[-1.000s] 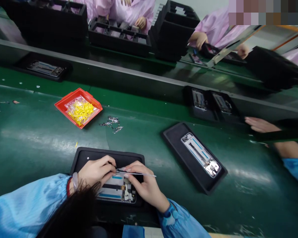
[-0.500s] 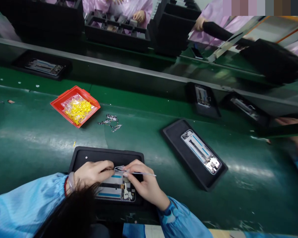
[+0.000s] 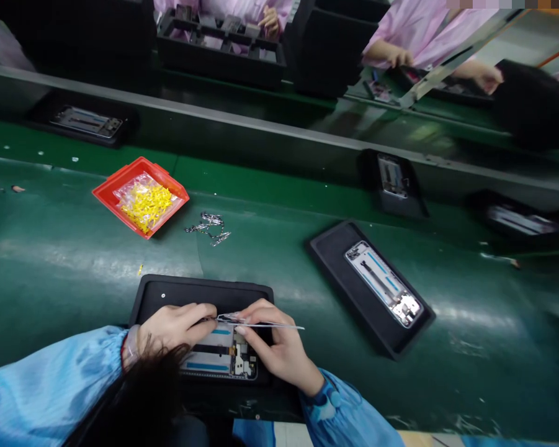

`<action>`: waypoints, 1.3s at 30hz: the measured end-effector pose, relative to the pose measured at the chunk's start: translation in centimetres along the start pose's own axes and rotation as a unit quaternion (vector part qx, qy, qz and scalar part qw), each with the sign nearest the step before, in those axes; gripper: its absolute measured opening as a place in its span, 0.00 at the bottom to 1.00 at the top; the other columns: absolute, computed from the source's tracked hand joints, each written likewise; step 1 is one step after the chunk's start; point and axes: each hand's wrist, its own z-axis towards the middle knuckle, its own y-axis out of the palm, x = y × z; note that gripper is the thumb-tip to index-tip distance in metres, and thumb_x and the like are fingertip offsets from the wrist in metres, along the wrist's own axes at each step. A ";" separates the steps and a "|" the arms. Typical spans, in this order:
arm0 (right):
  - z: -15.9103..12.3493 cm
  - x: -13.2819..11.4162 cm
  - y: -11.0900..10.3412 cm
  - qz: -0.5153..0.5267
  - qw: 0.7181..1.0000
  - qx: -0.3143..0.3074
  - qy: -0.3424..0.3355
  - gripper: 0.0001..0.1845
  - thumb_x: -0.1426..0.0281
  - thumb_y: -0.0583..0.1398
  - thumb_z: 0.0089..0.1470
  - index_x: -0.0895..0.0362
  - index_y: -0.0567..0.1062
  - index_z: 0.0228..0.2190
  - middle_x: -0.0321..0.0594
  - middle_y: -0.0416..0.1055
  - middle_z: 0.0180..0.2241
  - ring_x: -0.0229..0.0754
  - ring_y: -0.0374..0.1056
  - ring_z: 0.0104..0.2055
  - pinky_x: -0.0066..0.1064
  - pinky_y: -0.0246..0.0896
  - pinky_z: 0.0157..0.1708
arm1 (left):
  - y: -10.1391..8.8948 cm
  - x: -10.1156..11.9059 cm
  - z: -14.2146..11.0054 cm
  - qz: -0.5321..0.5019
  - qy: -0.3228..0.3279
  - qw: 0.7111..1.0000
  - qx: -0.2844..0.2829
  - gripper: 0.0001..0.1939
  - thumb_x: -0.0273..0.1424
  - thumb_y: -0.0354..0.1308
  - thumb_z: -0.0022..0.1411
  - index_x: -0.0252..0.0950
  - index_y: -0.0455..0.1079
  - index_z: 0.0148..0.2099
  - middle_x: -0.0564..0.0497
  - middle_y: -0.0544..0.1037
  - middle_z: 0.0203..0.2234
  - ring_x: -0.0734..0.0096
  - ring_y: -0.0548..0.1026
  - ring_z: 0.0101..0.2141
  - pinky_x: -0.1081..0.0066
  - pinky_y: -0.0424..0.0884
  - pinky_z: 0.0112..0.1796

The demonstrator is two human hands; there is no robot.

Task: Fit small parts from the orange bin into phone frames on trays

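My left hand [image 3: 179, 326] rests over the upper left of an opened phone frame [image 3: 209, 358], its thumb and forefinger pinched together. What sits between those fingertips is too small to make out. My right hand [image 3: 277, 347] pinches slim metal tweezers [image 3: 281, 325], whose back end sticks out to the right. Their front lies close to the left fingertips, beside a thin shiny piece above the phone's upper edge. The phone frame, with blue strips and a dark ribbon cable, lies in a black tray [image 3: 205, 290]. Both hands partly cover it.
A red bin [image 3: 109, 192] holds yellow pieces [image 3: 149, 205]. Small metallic parts [image 3: 211, 226] lie beside it. Another black tray [image 3: 339, 261] with a phone frame [image 3: 384, 282] stands right. More trays line the divider [image 3: 242, 124]; people in pink work beyond it.
Both my hands keep almost the same pose, and the tweezers' back end shifts slightly right. The far-right tray has moved right, and another person's arm there has left view. Hands across the divider have moved.
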 end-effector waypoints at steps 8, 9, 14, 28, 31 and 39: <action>0.0 -0.2 -0.1 -0.044 0.999 -0.019 -0.015 0.09 0.79 0.58 0.55 0.53 0.69 0.36 0.40 0.73 0.33 0.40 0.72 0.34 0.31 0.69 0.32 | -0.4 0.1 0.4 -0.009 -0.008 1.000 -0.007 0.21 0.24 0.31 0.71 0.35 0.66 0.40 0.53 0.76 0.32 0.79 0.74 0.26 0.81 0.67 0.25; 0.0 -0.2 -0.1 -0.058 0.998 -0.024 -0.018 0.09 0.79 0.58 0.55 0.53 0.68 0.36 0.40 0.73 0.33 0.40 0.72 0.34 0.31 0.69 0.31 | -0.6 0.1 0.5 -0.008 -0.004 1.000 -0.008 0.21 0.24 0.30 0.71 0.35 0.66 0.40 0.53 0.76 0.32 0.79 0.74 0.26 0.81 0.67 0.25; -0.1 -0.1 -0.1 -0.093 0.995 -0.042 -0.018 0.09 0.78 0.57 0.55 0.53 0.67 0.36 0.41 0.72 0.33 0.41 0.71 0.34 0.32 0.67 0.31 | -0.8 0.2 0.6 -0.013 0.002 1.000 -0.002 0.21 0.24 0.30 0.71 0.34 0.66 0.41 0.52 0.77 0.33 0.78 0.75 0.27 0.80 0.69 0.25; -0.4 -0.3 0.4 -0.077 0.996 -0.026 -0.042 0.12 0.79 0.58 0.55 0.52 0.66 0.39 0.41 0.72 0.33 0.42 0.72 0.36 0.33 0.70 0.32 | -1.0 0.5 0.9 0.052 0.015 0.998 -0.013 0.22 0.22 0.31 0.69 0.34 0.67 0.38 0.52 0.76 0.31 0.78 0.73 0.24 0.80 0.67 0.21; -0.7 -0.3 0.5 -0.018 0.998 0.038 -0.045 0.13 0.79 0.57 0.55 0.52 0.64 0.39 0.39 0.72 0.32 0.43 0.73 0.36 0.36 0.71 0.34 | -0.9 0.8 0.9 0.072 0.013 0.997 -0.012 0.20 0.20 0.32 0.67 0.33 0.67 0.39 0.50 0.75 0.32 0.77 0.73 0.24 0.79 0.68 0.21; -0.8 -0.3 0.7 -0.014 0.997 0.041 -0.061 0.17 0.83 0.57 0.52 0.52 0.65 0.40 0.40 0.71 0.31 0.43 0.72 0.34 0.36 0.71 0.34 | -1.0 0.9 0.8 0.058 0.013 0.998 -0.022 0.18 0.17 0.36 0.63 0.32 0.67 0.40 0.49 0.74 0.33 0.75 0.72 0.25 0.79 0.68 0.22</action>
